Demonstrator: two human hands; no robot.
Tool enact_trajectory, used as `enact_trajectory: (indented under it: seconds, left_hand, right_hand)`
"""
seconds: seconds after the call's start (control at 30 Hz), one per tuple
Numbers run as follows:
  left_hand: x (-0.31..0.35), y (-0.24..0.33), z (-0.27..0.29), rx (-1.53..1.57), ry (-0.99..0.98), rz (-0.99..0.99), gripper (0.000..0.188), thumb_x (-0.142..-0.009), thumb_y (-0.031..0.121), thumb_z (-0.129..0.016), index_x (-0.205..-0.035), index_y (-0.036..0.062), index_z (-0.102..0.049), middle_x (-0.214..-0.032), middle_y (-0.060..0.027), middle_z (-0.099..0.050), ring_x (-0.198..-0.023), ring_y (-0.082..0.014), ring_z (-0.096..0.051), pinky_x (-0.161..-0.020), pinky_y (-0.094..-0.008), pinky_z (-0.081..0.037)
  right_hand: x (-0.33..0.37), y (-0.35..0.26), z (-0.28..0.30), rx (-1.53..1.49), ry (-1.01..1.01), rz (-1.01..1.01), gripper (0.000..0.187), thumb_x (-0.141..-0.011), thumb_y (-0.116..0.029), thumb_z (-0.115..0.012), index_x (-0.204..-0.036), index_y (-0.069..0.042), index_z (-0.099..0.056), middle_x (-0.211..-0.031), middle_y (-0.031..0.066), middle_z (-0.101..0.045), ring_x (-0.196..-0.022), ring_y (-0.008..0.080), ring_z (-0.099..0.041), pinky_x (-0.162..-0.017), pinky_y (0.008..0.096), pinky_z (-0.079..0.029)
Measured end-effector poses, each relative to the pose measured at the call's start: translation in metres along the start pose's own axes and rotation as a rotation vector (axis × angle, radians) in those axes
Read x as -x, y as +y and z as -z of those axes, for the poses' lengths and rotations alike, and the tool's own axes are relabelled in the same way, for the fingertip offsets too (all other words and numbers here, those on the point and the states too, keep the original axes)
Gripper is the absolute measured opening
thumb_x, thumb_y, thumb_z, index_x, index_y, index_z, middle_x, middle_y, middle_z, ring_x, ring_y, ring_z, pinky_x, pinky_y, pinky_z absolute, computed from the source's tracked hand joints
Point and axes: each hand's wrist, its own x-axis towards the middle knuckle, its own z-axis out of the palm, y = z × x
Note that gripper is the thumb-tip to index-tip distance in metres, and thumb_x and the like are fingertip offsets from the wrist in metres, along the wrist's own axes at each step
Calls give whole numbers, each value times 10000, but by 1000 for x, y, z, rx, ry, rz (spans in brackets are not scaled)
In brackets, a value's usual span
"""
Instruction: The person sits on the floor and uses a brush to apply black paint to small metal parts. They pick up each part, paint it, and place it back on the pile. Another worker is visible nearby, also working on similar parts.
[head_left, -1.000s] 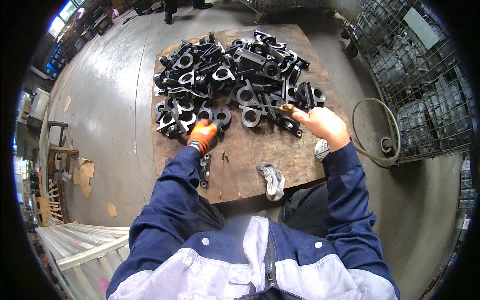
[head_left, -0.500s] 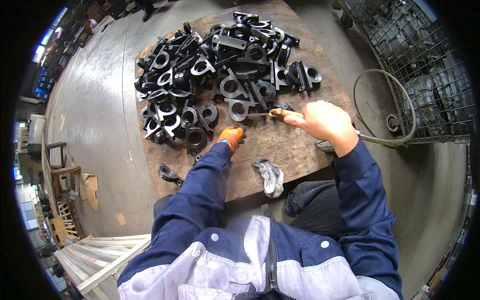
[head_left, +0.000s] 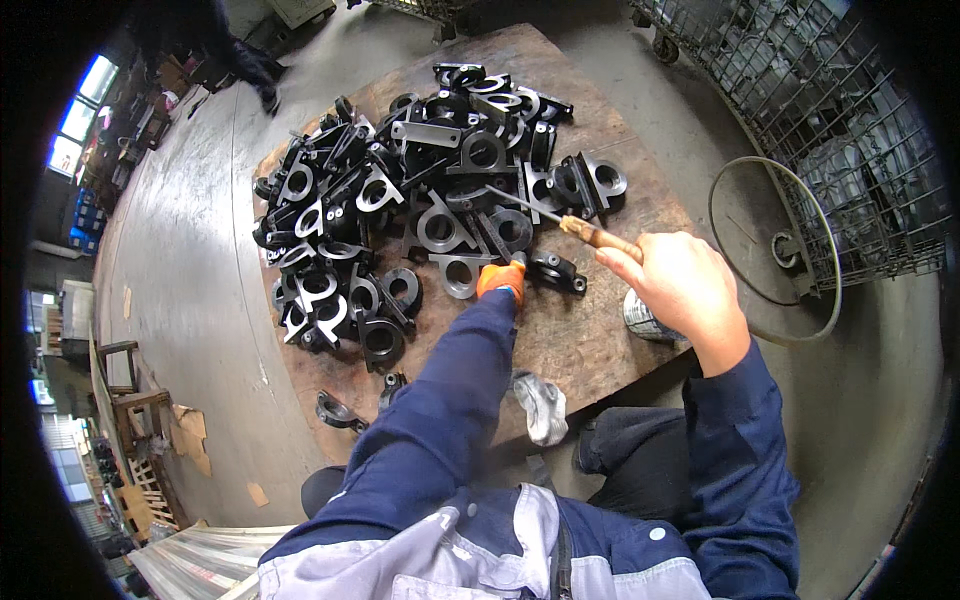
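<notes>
My left hand (head_left: 503,279), in an orange glove, is at the near edge of a pile of black metal brackets (head_left: 483,152). Its dark fingertips meet the dark parts there, and I cannot tell whether they grip one. Just right of it lies a single black bracket (head_left: 556,271) on the board. My bare right hand (head_left: 690,285) is closed round the wooden handle (head_left: 600,236) of a slim, file-like metal tool. The tool's thin shaft (head_left: 525,204) points up and left over the brackets, which have large round holes and flat bases.
The brackets lie on a worn wooden board (head_left: 600,330). A grey cloth glove (head_left: 541,408) is near its front edge, a can (head_left: 645,316) at its right. Loose brackets (head_left: 338,411) lie front left. A wire cage (head_left: 850,130) and a hoop (head_left: 832,250) stand to the right. A person's legs (head_left: 235,50) show far left.
My left hand has reached forward and right to the pile's edge. My right hand has drawn back to the right, lifting the tool's tip away from the near bracket. The view has shifted.
</notes>
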Motion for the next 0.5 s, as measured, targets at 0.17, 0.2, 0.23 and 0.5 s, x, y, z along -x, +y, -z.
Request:
enact_trajectory:
  seconds: [0.17,0.2,0.23,0.5]
  left_hand:
    - [5,15,0,588,284,465,623,-892,567,-528,-1116,-2,-652,-1126,-234,-666,-1128,-370,-602,-959,-421,-460]
    - [4,13,1,603,271,422,604,-880,549,-549,-1100,-3,-662,-1122,-235,-666,-1124,-373,-601,-961,-425,-458]
    - [5,9,3,606,204,398,585,-868,530,-571,-1083,-4,-672,-1118,-237,-666,-1121,-376,-600,-963,-429,-455]
    - [49,-45,59,1860,-217,172,385,-879,452,-589,-854,79,-683,-790,-143,-688,-765,-275,-669,-701,-401,-517]
  right_hand:
    - [2,-5,-1,-31,-13,21,582,-903,-588,-530,-822,-37,-701,-745,201,-670,-749,381,-668,-675,469,-526]
    - [2,-7,0,-65,-21,21,576,-904,-586,-532,-833,-40,-703,-749,206,-670,-755,383,-666,-686,470,-525]
    - [3,-9,1,-58,-16,-1,575,-903,-585,-533,-833,-40,-703,-753,206,-670,-757,384,-666,-688,472,-523]
    - [6,-23,9,-136,34,-24,588,-896,-590,-543,-822,-27,-697,-767,210,-665,-775,391,-660,-681,465,-509]
